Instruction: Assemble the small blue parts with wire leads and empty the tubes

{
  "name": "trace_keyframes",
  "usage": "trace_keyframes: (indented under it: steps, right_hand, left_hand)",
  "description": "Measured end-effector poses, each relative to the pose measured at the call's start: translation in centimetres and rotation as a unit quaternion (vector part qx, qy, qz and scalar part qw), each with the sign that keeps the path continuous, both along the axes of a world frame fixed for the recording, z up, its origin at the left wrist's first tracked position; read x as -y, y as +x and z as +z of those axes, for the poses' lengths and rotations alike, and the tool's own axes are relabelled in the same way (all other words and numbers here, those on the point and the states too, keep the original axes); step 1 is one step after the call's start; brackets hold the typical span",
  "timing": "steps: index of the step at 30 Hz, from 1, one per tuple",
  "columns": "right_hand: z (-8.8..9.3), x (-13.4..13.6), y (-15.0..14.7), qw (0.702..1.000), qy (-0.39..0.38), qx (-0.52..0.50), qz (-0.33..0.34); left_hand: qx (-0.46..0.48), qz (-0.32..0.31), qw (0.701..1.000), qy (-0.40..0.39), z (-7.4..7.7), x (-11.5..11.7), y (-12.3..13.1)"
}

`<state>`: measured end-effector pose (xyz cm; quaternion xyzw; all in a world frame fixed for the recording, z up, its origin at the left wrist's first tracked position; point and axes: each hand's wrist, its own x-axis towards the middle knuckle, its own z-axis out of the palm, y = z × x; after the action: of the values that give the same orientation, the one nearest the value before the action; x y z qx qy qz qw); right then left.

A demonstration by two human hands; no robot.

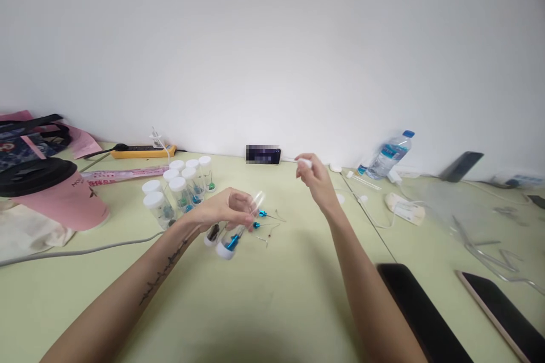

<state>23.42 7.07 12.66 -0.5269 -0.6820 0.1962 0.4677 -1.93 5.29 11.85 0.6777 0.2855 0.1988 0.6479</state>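
My left hand [232,211], its palm partly turned up, is wrapped round a clear tube [258,201] above the table. Between the fingers of my right hand [314,177] is a small white cap [305,163]. Beneath my left hand lie a white-capped tube with a blue piece inside [232,243] and another tube with dark contents [212,233]. Small blue pieces with thin wires [263,213] rest just right of my left hand. Several upright tubes with white lids [177,184] stand to the left, holding green and blue pieces.
A pink cup [70,198] and a yellow power strip [142,151] are at left. One phone [264,155] leans on the wall. At right are a water bottle [389,156], white charger [404,208], bent metal wires [489,255] and two flat phones [419,306] [502,312].
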Motion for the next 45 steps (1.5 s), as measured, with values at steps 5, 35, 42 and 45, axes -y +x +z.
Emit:
trace_keyframes:
  steps: [5, 35, 42, 45]
  right_hand:
    - [-2.0, 0.4, 2.8, 0.901, -0.246, 0.355, -0.044]
    - [-0.7, 2.1, 0.5, 0.854, -0.262, 0.445, -0.067]
    - [1.5, 3.6, -1.6, 0.922, -0.219, 0.093, 0.307]
    - [0.7, 3.6, -2.8, 0.864, -0.303, 0.084, 0.394]
  left_hand:
    - [-0.038, 0.091, 0.993, 0.067, 0.8, -0.2, -0.2]
    - [-0.070, 0.138, 0.986, 0.063, -0.2, -0.4, 0.2]
    - [-0.120, 0.068, 0.988, 0.066, 0.6, 0.3, 0.4]
    - [-0.124, 0.037, 0.989, 0.073, 0.8, 0.5, 0.3]
